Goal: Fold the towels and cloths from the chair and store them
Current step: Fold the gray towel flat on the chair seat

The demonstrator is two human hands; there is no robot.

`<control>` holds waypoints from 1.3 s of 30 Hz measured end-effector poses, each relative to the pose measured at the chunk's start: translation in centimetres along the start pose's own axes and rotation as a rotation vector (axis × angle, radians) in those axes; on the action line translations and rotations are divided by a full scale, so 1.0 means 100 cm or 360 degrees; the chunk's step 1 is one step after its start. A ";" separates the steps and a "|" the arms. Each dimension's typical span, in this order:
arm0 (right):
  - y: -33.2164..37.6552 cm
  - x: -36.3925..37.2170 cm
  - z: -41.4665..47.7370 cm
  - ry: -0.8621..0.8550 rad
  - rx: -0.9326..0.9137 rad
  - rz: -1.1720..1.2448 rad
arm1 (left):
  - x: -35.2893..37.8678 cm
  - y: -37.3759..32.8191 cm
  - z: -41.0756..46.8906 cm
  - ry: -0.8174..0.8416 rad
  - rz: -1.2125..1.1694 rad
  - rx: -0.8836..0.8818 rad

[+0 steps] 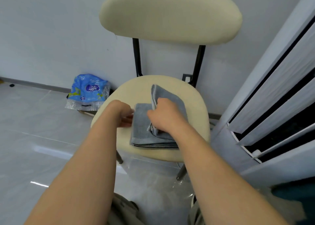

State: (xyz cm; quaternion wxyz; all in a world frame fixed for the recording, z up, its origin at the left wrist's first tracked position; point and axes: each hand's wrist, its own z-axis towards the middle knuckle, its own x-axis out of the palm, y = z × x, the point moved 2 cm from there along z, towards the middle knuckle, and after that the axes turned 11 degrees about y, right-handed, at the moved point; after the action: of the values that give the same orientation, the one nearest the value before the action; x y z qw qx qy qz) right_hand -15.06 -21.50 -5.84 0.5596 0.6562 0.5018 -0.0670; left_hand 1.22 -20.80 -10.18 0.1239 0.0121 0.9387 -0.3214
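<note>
A grey towel (142, 127) lies folded on the cream seat of the chair (196, 105), its striped edge toward me. My right hand (163, 115) grips a raised fold of the towel and holds that flap up off the layers below. My left hand (123, 114) pinches the towel's left edge, fingers curled under it. Both forearms reach in from the bottom of the view.
The chair has black back posts and a cream oval backrest (170, 14), standing against a white wall. A blue plastic package (87, 91) sits on the tiled floor to the left. A white louvred unit (276, 105) stands close on the right.
</note>
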 end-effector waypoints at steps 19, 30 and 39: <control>0.007 0.032 0.030 0.0219 0.0128 0.0648 | -0.011 0.005 0.007 -0.0004 0.0005 0.0292; -0.059 0.049 0.052 -0.0110 0.0207 -0.0716 | 0.062 0.014 0.019 -0.0870 0.1428 0.1081; -0.082 0.031 0.049 -0.0028 0.0095 -0.0627 | 0.049 0.028 0.030 -0.0752 0.1258 0.0952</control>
State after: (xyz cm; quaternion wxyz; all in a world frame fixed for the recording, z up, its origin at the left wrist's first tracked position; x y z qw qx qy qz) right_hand -17.29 -24.65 -15.13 0.5204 0.5610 0.6134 -0.1958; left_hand -2.58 -20.67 -15.30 0.4337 0.3260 0.6770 -0.4973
